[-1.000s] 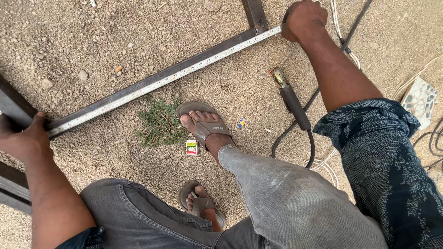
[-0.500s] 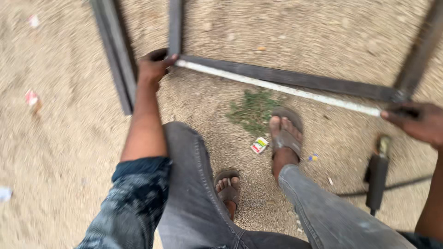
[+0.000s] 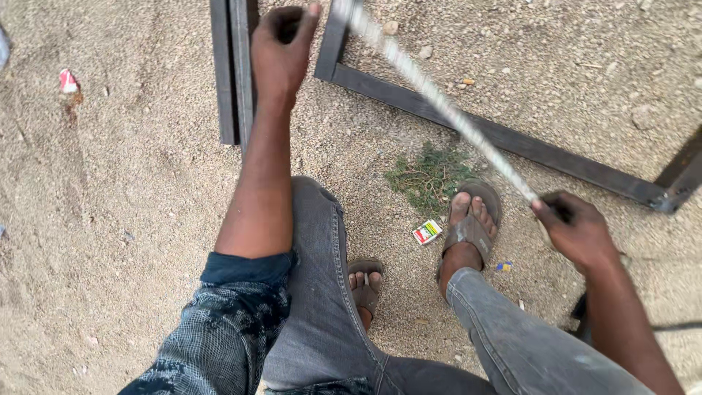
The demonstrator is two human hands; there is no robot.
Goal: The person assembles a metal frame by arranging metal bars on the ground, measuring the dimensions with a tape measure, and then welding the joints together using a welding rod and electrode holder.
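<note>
My right hand (image 3: pixel 578 232) is closed around the case of a tape measure. Its pale blade (image 3: pixel 439 102) stretches, blurred, up and left through the air and leaves the top edge of the view. My left hand (image 3: pixel 281 47) is curled over the top of a dark steel bar (image 3: pixel 231 95), one fingertip raised close to the blade; nothing shows inside its fingers. Below the blade a dark metal frame (image 3: pixel 526 146) lies on the sandy ground.
My feet in brown sandals (image 3: pixel 472 223) stand on gravel beside a small green weed (image 3: pixel 431 175). A little red and white box (image 3: pixel 427 232) lies by the right foot, and red and white litter (image 3: pixel 67 80) lies far left. A dark object shows under my right forearm (image 3: pixel 581 314).
The tape blade, flat along the frame bar before, is now lifted off it and slants through the air. My right hand has come nearer my feet. The view has shifted left.
</note>
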